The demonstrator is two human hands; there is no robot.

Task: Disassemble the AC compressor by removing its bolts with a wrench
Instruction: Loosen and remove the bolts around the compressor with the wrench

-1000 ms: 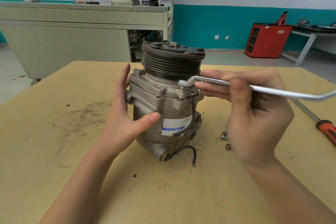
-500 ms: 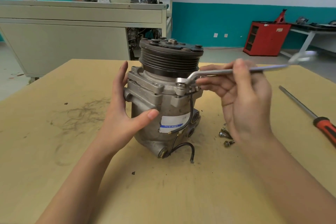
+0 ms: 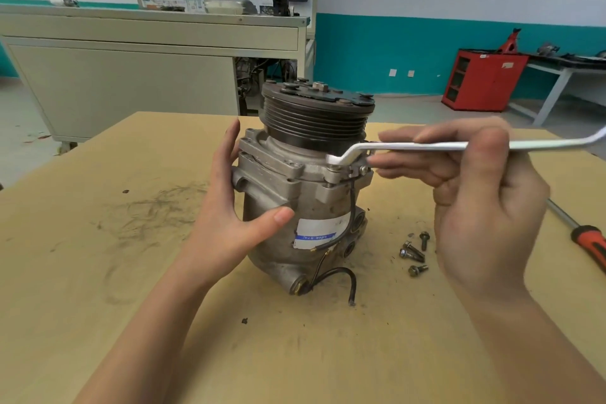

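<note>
Upright near the middle of the tan counter (image 3: 131,272) stood the AC compressor (image 3: 311,203), its grooved pulley (image 3: 314,123) on top and a black wire (image 3: 341,272) trailing from its base. The left hand (image 3: 229,216) was spread wide against the housing's left side, fingers straight up along the flange and the thumb pressed across the front of the body. The right hand (image 3: 475,200) gripped the wrench (image 3: 410,147), thumb over the shank and fingers reaching beneath it toward the compressor. The wrench lay roughly level, its offset ring end seated on a bolt (image 3: 333,168) at the right front flange ear. Four loose bolts (image 3: 414,254) lay together on the counter just right of the compressor, and a red-handled screwdriver (image 3: 590,243) lay near the right edge.
</note>
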